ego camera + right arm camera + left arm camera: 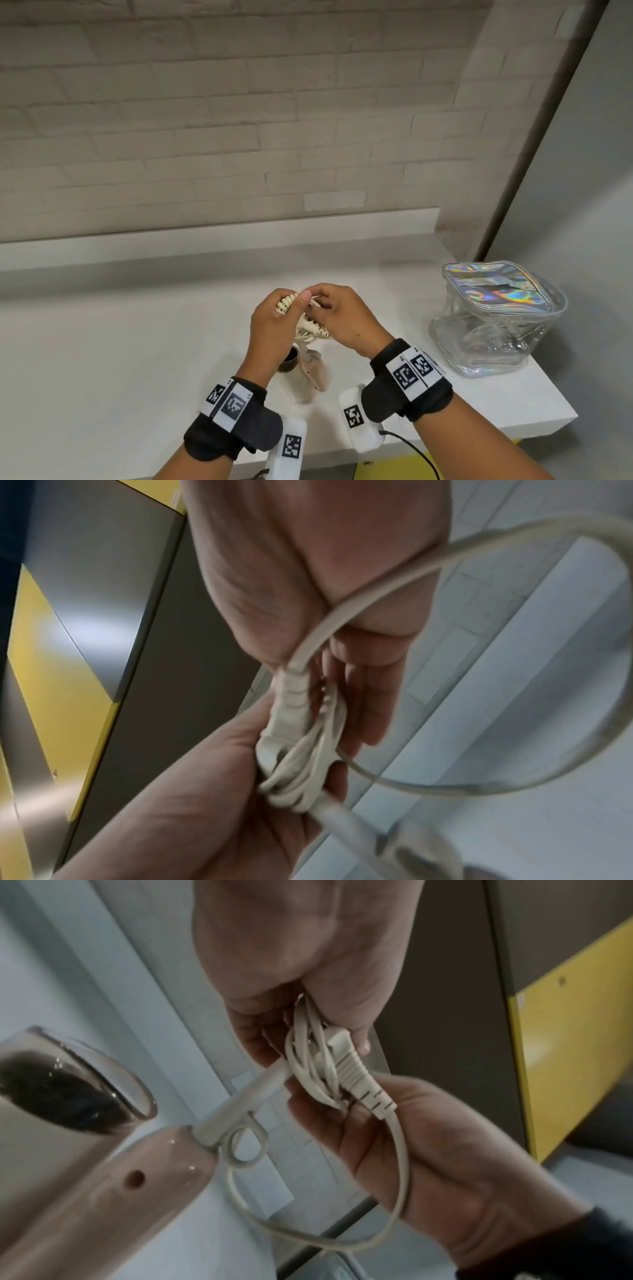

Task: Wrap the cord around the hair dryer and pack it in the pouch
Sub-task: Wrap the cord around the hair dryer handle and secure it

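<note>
A beige hair dryer (310,377) hangs over the white counter by its cream cord (310,329). The cord is gathered into a small bundle (315,1066) just above the handle end. My left hand (274,318) grips the bundle from the left with the thumb on top. From the right, my right hand (339,311) pinches the same bundle by the ribbed plug (359,1080). A loose loop of cord (548,737) swings free under my right hand. The dryer's dark nozzle mouth (58,1093) faces the left wrist camera. The shiny holographic clear pouch (496,315) stands on the counter to the right, apart from both hands.
The white counter (137,342) runs left from the hands, with its front edge close to my wrists and its right end just past the pouch. A low ledge (219,236) and a brick wall stand behind. A grey panel (565,171) rises at the right.
</note>
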Action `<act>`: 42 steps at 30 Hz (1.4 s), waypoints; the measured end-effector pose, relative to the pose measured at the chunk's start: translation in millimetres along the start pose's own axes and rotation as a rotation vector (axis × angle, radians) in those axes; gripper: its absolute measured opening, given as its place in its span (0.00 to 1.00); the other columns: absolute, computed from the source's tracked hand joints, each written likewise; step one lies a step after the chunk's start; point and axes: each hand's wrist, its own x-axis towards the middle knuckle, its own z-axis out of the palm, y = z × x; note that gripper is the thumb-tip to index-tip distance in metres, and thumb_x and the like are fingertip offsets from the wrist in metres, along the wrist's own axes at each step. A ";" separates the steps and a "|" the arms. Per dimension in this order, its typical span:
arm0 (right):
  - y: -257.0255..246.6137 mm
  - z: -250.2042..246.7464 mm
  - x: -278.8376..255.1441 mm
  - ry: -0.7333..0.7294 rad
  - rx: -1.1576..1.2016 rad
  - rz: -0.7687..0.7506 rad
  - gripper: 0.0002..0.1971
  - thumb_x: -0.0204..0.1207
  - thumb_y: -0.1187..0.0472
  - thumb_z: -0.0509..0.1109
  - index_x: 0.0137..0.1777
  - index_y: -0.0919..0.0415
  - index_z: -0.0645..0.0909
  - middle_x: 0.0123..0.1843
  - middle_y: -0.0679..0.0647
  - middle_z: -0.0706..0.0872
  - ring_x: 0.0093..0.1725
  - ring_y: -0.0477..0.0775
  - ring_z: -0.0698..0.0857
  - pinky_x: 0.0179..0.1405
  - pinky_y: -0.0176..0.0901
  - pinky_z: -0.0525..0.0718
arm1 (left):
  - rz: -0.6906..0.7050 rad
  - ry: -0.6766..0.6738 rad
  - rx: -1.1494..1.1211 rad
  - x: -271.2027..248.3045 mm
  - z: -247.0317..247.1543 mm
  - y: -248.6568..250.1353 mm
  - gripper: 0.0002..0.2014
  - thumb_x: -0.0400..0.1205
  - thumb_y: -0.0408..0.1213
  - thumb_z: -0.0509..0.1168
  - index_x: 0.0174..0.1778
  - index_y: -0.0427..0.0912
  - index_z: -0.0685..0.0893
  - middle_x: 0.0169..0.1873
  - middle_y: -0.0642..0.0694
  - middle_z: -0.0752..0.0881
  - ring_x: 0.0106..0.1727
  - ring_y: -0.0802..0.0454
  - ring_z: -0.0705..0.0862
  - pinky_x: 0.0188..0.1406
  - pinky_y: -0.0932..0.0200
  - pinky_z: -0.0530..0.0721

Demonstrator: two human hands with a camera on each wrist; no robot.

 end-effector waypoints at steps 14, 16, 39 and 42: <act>6.7 -5.0 8.2 -0.016 -0.165 -0.163 0.30 0.78 0.68 0.67 0.77 0.47 0.68 0.75 0.42 0.75 0.71 0.39 0.75 0.67 0.35 0.77 | 0.061 -0.075 0.008 -1.0 4.2 5.5 0.09 0.81 0.47 0.68 0.40 0.47 0.83 0.27 0.56 0.83 0.29 0.61 0.79 0.31 0.71 0.76; 7.0 0.1 7.6 0.060 -0.273 -0.260 0.28 0.77 0.71 0.64 0.75 0.48 0.71 0.72 0.42 0.78 0.68 0.39 0.76 0.61 0.22 0.72 | 0.084 -0.078 0.045 -2.4 6.0 6.4 0.09 0.81 0.47 0.67 0.37 0.49 0.84 0.27 0.57 0.84 0.29 0.64 0.79 0.30 0.74 0.74; 6.9 1.6 -6.4 -0.167 0.618 0.130 0.22 0.80 0.65 0.68 0.73 0.55 0.73 0.30 0.48 0.82 0.42 0.49 0.87 0.48 0.43 0.83 | 0.018 -0.004 -0.027 4.8 1.8 -1.2 0.11 0.81 0.49 0.67 0.39 0.49 0.88 0.28 0.50 0.89 0.30 0.58 0.86 0.31 0.68 0.81; 7.2 -3.3 -9.3 0.023 -0.128 -0.041 0.29 0.73 0.63 0.73 0.71 0.44 0.70 0.39 0.47 0.82 0.40 0.43 0.82 0.48 0.38 0.82 | -0.012 0.100 0.021 11.9 -6.7 -4.7 0.13 0.81 0.52 0.67 0.38 0.48 0.88 0.32 0.50 0.88 0.35 0.57 0.84 0.36 0.64 0.78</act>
